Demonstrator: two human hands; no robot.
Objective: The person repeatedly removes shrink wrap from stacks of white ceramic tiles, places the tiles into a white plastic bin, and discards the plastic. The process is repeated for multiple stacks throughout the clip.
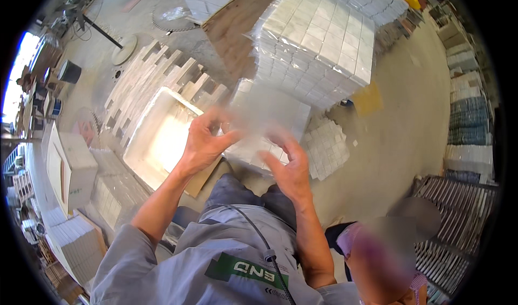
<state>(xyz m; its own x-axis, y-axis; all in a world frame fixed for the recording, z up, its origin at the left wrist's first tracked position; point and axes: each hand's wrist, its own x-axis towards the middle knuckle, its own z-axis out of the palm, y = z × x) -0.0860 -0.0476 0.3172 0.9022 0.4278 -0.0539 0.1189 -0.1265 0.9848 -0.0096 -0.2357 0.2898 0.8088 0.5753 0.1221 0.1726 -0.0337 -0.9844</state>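
My left hand (206, 139) is raised in front of me, its thumb and curled fingers apart. Opposite it is my right hand (291, 167), also open, with a gap between thumb and forefinger. A grey blur covers the space between them and smears some fingertips; I cannot make out anything held there. Beneath the hands lies a low stack of pale square tiles (259, 150), its far part blurred. A sheet of small grey-white mosaic tiles (326, 148) lies to its right. Left of my left hand stands a white rectangular tub (141, 153), brightly lit inside.
A tall plastic-wrapped stack of pale tiles (318, 40) stands ahead, beside a plywood board (229, 32). Staggered wood-look strips (156, 73) lie beyond the tub. White boxes (75, 165) are at left. Another person (377, 256) is close at lower right, near a dark slatted rack (458, 218).
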